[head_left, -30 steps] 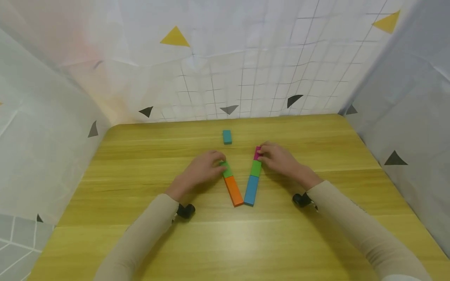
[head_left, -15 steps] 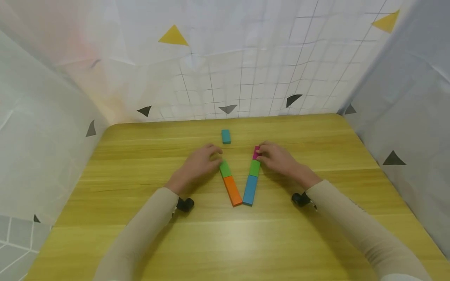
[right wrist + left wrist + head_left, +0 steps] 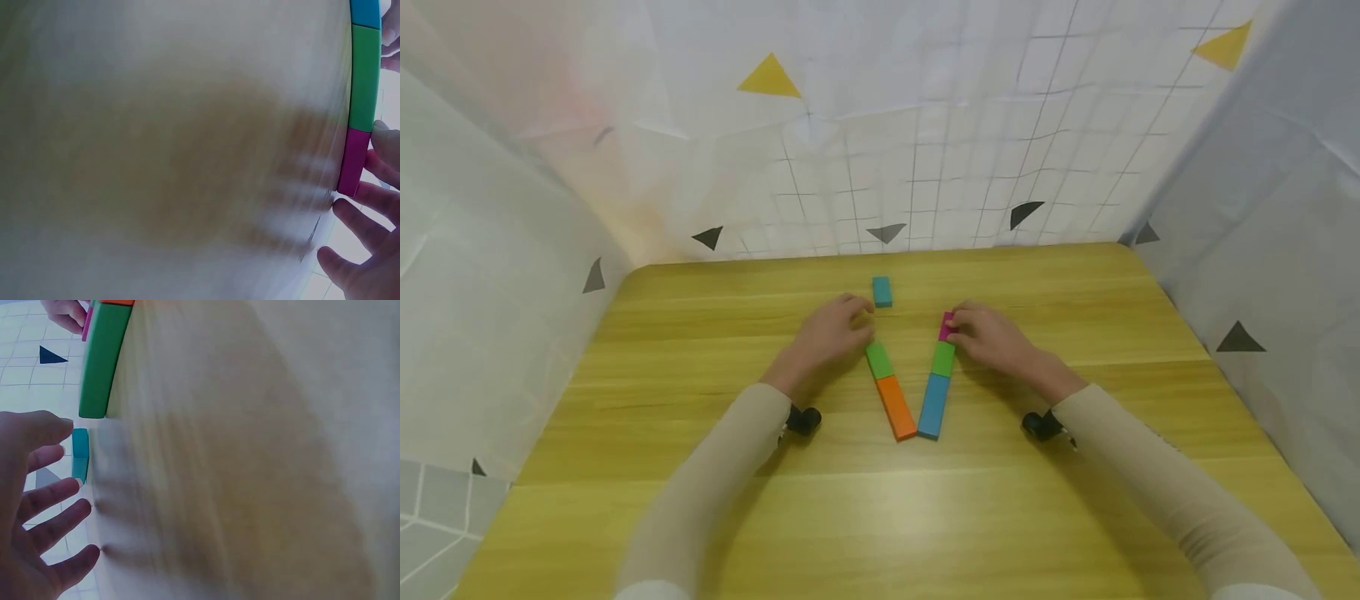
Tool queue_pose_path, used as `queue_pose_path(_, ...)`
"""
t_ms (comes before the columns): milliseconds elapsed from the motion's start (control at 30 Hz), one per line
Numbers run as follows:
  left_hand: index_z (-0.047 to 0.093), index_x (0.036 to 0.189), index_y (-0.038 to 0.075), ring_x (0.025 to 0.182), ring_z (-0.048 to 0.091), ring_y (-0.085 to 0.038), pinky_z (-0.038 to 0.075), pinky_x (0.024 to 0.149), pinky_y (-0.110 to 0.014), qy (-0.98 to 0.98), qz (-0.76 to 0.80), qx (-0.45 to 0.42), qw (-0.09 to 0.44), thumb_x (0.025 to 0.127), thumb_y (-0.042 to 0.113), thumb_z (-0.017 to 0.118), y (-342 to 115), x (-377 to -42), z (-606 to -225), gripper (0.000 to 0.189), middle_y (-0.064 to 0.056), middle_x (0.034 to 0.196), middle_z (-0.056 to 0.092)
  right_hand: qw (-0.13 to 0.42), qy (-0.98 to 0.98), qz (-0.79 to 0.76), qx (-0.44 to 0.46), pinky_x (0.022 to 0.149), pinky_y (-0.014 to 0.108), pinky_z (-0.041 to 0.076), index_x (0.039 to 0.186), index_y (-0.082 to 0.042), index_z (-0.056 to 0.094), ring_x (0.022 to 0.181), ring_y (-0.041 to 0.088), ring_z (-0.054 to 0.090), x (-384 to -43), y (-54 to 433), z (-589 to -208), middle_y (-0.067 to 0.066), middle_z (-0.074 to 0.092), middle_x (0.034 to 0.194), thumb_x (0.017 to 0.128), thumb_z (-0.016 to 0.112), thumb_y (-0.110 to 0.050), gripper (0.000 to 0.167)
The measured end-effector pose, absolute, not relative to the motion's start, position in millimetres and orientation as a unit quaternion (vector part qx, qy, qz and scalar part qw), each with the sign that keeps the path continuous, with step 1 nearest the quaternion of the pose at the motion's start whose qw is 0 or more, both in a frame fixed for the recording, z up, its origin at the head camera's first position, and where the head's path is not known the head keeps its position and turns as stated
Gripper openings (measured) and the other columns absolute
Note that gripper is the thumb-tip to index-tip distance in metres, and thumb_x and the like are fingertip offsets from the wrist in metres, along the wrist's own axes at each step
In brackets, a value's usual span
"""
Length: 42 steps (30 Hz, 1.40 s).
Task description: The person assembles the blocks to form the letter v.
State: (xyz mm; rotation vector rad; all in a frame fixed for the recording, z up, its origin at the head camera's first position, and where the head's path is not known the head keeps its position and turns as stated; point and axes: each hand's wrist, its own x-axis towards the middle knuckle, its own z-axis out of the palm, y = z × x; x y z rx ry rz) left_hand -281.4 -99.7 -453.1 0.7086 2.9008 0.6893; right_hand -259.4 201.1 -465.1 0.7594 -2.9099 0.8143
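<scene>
In the head view, two rows of wooden blocks form a V on the table. An orange block [image 3: 897, 408] and a left green block [image 3: 879, 362] make the left row. On the right lie a blue block [image 3: 934, 406], a right green block [image 3: 943, 359] and a magenta block [image 3: 945, 328]. My right hand [image 3: 996, 337] pinches the magenta block at the row's far end. Beyond the left row, my left hand [image 3: 832, 335] holds nothing, its fingers spread near a teal block [image 3: 882, 292]. The left wrist view shows the teal block [image 3: 80, 455] past the thumb and fingers.
The wooden table [image 3: 895, 517] is bounded at the back by a white gridded sheet [image 3: 955, 167] with dark and yellow triangles. Grey-white sheets [image 3: 1262, 250] stand at both sides. A dark camera [image 3: 806, 421] sits at each wrist.
My left hand has let go of the left green block and moved away from me, toward the teal block. My right hand stays at the magenta block.
</scene>
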Motion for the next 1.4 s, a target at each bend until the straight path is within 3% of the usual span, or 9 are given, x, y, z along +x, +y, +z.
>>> queue_pose_path(300,0.059,0.133,0.022,0.116,0.059,-0.023,0.05,0.1,-0.044,0.948,0.227,0.219,0.037,0.095,0.033,0.055,-94,-290,-454,0.04,0.0,0.134,0.057,0.011,-0.938,0.254,0.236,0.094,0.044,0.054,0.108,-0.005,0.073,0.105,0.027,0.064,-260,202,-465,0.013,0.067,0.117,0.094,0.069,-0.018,0.02)
queue_pose_path(967,0.056,0.132,0.023,0.128,0.053,-0.026,0.045,0.107,-0.045,0.948,0.229,0.218,0.027,0.093,0.031,0.055,-89,-308,-455,0.039,-0.002,0.143,0.051,0.011,-0.937,0.26,0.234,0.094,0.045,0.054,0.105,-0.005,0.073,0.104,0.027,0.063,-258,204,-460,0.012,0.066,0.116,0.093,0.069,-0.017,0.017)
queue_pose_path(1400,0.054,0.133,0.026,0.136,0.046,-0.029,0.041,0.112,-0.047,0.953,0.216,0.212,0.03,0.093,0.039,0.062,-86,-325,-461,0.043,-0.003,0.151,0.043,0.022,-0.932,0.264,0.247,0.087,0.041,0.054,0.106,-0.006,0.074,0.094,0.023,0.061,-258,203,-465,0.008,0.068,0.108,0.094,0.068,-0.016,0.016)
